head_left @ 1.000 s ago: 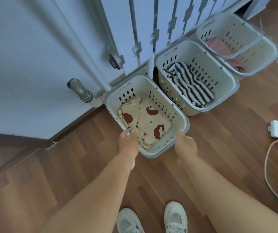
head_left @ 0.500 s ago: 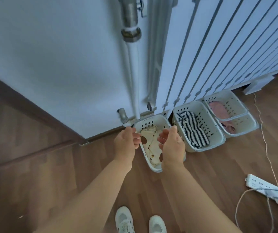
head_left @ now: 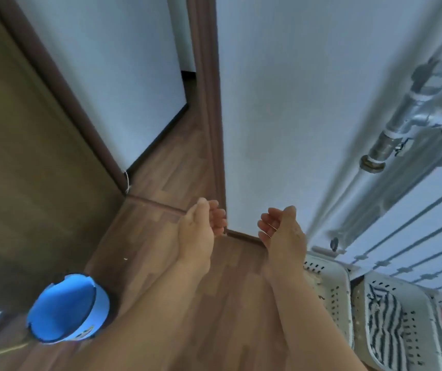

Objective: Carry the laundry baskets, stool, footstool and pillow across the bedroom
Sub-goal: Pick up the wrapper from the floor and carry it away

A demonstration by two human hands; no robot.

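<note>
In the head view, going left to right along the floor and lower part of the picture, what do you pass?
Blue stool → left hand → right hand → first laundry basket → basket holding striped cloth.

A silver pipe valve [head_left: 391, 140] (blurred) crosses the white radiator [head_left: 415, 215].

The nearest laundry basket [head_left: 333, 279] is partly hidden by the right forearm [head_left: 310, 303]. The striped-garment basket [head_left: 412, 298] is cut off by the bottom edge; the radiator valve [head_left: 401, 121] is blurred.
</note>
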